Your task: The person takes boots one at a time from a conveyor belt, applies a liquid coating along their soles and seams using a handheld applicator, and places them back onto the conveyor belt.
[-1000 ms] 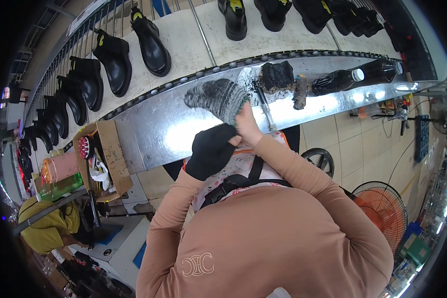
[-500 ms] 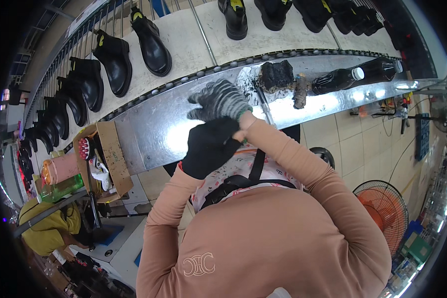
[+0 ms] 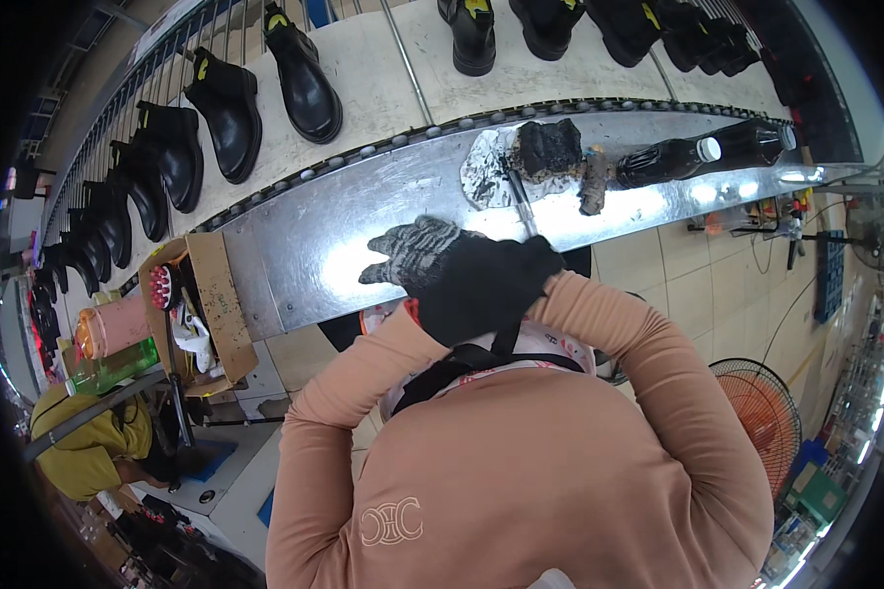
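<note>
My left hand (image 3: 481, 288), in a black glove, lies across my right wrist. Its fingers close around the edge of the peach right sleeve (image 3: 599, 312), hiding the wrist and the glove's cuff. My right hand (image 3: 413, 251) wears a grey-and-black striped knit glove. Its fingers point left with gaps between them and hold nothing. Both hands are above the near edge of the shiny metal bench (image 3: 275, 211). Beyond them on the bench, a thin tool (image 3: 522, 201) rests by a blackened block (image 3: 548, 149) on crumpled foil (image 3: 486, 169).
Black boots (image 3: 304, 79) line the pale conveyor (image 3: 373, 69) behind a chain. Two dark bottles (image 3: 658, 160) lie at the right beside a stained roll (image 3: 593, 187). A cardboard box (image 3: 221, 314) with a brush stands left; an orange fan (image 3: 756, 422) is at right. Another person (image 3: 88, 442) bends at lower left.
My left hand has slid rightward over my right wrist to the sleeve edge, covering bare skin that showed before. My right hand has come down nearer to me.
</note>
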A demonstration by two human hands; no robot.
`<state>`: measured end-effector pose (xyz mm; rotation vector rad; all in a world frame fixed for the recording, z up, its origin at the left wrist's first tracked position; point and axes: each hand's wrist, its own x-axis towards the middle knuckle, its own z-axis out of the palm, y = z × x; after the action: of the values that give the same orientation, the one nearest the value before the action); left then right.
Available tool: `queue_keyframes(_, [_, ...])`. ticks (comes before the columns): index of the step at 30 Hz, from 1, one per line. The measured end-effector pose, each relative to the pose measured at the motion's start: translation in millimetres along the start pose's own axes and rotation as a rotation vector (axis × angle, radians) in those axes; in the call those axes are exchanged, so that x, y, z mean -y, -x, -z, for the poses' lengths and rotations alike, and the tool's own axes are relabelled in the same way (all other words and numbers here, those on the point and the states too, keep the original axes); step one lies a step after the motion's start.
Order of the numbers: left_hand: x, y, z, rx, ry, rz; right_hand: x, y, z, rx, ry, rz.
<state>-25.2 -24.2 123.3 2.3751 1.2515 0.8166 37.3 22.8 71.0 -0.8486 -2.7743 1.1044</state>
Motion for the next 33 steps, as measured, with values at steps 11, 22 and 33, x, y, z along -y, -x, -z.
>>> queue_keyframes(11, [20.7,20.9,-20.2,-0.149,0.434,0.054,-52.3,42.4,24.0,-0.334,0.096,-0.035])
queue_keyframes(22, [132.6,48.8,-82.0,0.063,0.453,0.821,-81.5,78.4,11.0,-0.224,0.232,-0.358])
queue_keyframes(33, [144.9,59.4,-79.7,-0.258,0.951,0.982,-86.7,105.1,-2.7,-0.810,-0.171,-0.415])
